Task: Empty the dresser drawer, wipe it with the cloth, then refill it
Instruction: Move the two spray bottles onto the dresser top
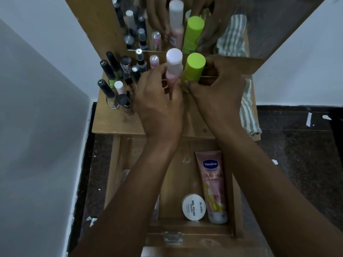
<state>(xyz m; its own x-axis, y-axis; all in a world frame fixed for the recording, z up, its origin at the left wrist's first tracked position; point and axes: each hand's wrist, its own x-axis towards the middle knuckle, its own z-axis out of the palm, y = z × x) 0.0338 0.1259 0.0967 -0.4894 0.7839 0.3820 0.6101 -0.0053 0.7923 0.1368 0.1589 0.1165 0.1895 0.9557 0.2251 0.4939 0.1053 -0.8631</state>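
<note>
Upright on the dresser top (115, 123), nail polish bottles (118, 80) are clustered at the left. Beside them, a pink bottle (173, 65) is gripped by the left hand (159, 106), and a green bottle (194, 69) by the right hand (219, 89). Further right, a striped cloth (247, 112) is draped. Below, a tube (213, 184) and round jar (194, 206) are left in the open drawer (236, 201).

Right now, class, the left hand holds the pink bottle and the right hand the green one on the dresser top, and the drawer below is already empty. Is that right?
Not quite. In the head view the left hand holds the pink bottle and the right hand the green bottle, but the drawer is not empty: a Vaseline tube and a nail polish remover tub still lie in it.
</note>
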